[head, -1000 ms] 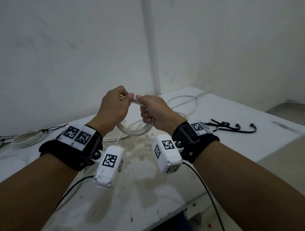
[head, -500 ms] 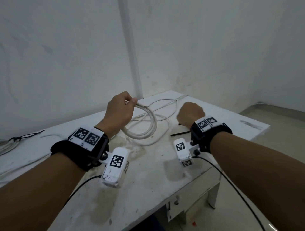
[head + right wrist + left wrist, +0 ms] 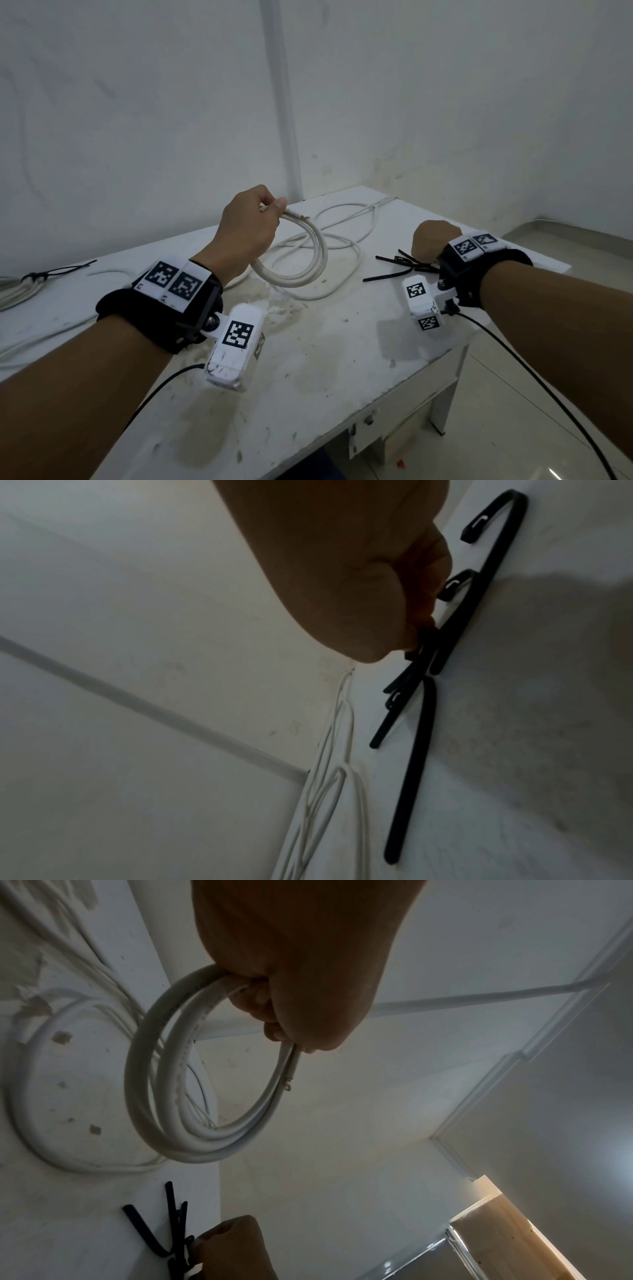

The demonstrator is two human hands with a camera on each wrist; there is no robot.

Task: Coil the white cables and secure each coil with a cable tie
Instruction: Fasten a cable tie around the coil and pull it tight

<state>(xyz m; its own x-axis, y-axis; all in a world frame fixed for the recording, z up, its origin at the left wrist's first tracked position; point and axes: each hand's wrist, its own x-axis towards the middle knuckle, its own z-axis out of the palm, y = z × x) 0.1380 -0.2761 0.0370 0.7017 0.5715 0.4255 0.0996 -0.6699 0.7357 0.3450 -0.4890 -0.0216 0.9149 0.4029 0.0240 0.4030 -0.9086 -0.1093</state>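
On the white table (image 3: 308, 359), black ties (image 3: 394, 270) lie right of the coil (image 3: 308, 270). The left hand (image 3: 246, 229) grips the coil aloft; the nearer right hand (image 3: 430, 241) pinches one tie.

Stained white table in a corner of white walls

A white table (image 3: 342, 359), marked with brownish stains and chipped patches on its top, is seen set close to the white walls (image 3: 137, 102). A white conduit strip (image 3: 284, 102) is fixed upright on the wall behind the table; in the left wrist view a similar strip (image 3: 479, 999) is seen running across the wall. A light tiled floor (image 3: 534, 394) is visible to the right of the table and below it, and a small red speck (image 3: 399, 463) is seen lying on it near the table's leg. A pale wooden edge (image 3: 514, 1240) is caught in the left wrist view, blurred.
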